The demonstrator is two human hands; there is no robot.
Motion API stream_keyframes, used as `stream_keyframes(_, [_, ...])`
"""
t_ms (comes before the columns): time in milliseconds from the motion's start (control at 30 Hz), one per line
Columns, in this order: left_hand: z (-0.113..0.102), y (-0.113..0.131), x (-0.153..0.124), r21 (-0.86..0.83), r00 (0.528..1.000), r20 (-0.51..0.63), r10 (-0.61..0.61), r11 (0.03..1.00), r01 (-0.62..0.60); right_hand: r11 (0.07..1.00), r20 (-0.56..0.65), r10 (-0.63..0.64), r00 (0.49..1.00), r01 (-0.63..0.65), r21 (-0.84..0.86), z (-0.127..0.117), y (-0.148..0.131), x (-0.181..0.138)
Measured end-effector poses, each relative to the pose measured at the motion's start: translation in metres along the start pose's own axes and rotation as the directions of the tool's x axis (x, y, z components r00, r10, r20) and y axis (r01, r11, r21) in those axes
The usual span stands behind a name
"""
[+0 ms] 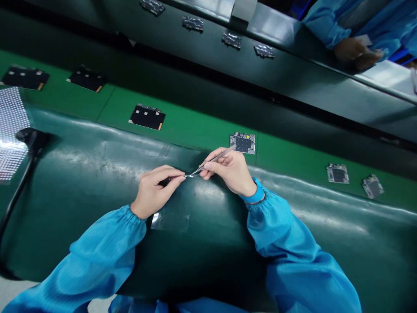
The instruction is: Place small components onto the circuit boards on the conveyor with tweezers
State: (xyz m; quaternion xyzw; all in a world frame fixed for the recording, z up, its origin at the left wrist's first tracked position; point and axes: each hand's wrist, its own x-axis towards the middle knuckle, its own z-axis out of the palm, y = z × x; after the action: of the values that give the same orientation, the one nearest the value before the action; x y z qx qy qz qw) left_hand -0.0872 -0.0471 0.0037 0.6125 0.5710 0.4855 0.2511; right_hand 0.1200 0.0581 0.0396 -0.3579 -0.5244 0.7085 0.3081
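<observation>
Sleeves (104,248) cross matting (211,243) by green belting (198,128); left hand (153,191) pinches a part (188,176), right hand (233,172) grips tweezers (217,157).

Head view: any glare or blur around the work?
Head view: glare patches on the green mat near the tweezers, which look fairly sharp; head view: clear film glints at its left end; head view: the small piece in the left hand is too small to make out.

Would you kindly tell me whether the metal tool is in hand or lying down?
In hand: the right hand grips the metal tool, its tip slanting toward the left hand.
</observation>
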Motion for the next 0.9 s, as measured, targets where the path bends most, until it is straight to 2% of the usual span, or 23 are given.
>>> stream_keyframes(200, [-0.001,0.001,0.0,0.006,1.0,-0.001,-0.002,1.0,0.002,1.0,-0.005,-0.005,1.0,0.005,-0.02,-0.001,0.003,-0.001])
stream_keyframes(333, [0.0,0.003,0.001,0.002,1.0,-0.008,0.004,1.0,-0.004,0.989,-0.072,-0.145,0.987,0.141,-0.051,-0.007,0.006,0.002])
stream_keyframes(433, [0.001,0.004,0.002,-0.009,1.0,-0.002,0.002,1.0,-0.002,0.934,-0.063,-0.291,0.955,0.269,-0.236,-0.008,0.006,0.022])
stream_keyframes(500, [0.002,0.003,0.002,-0.01,1.0,0.0,0.001,1.0,-0.001,0.813,0.018,-0.383,0.924,0.346,-0.468,-0.003,0.007,0.048])
stream_keyframes(567, [0.002,0.003,0.002,-0.007,1.0,0.002,-0.002,1.0,0.002,0.604,0.136,-0.43,0.893,0.396,-0.691,0.006,0.01,0.082])
stream_keyframes(633, [0.002,0.002,0.002,-0.014,1.0,0.005,-0.003,1.0,0.003,0.396,0.242,-0.427,0.871,0.421,-0.816,0.017,0.014,0.114])
stream_keyframes(700, [0.002,0.002,0.002,-0.031,1.0,0.006,-0.003,1.0,0.003,0.264,0.3,-0.409,0.862,0.426,-0.865,0.025,0.019,0.137])
stream_keyframes(767, [0.002,0.002,0.003,-0.05,1.0,0.003,-0.003,0.999,0.003,0.206,0.31,-0.4,0.862,0.414,-0.886,0.027,0.021,0.148])
stream_keyframes(900, [0.004,0.001,0.003,-0.084,1.0,0.001,-0.009,0.996,0.009,0.206,0.3,-0.45,0.841,0.425,-0.881,0.015,0.017,0.153])
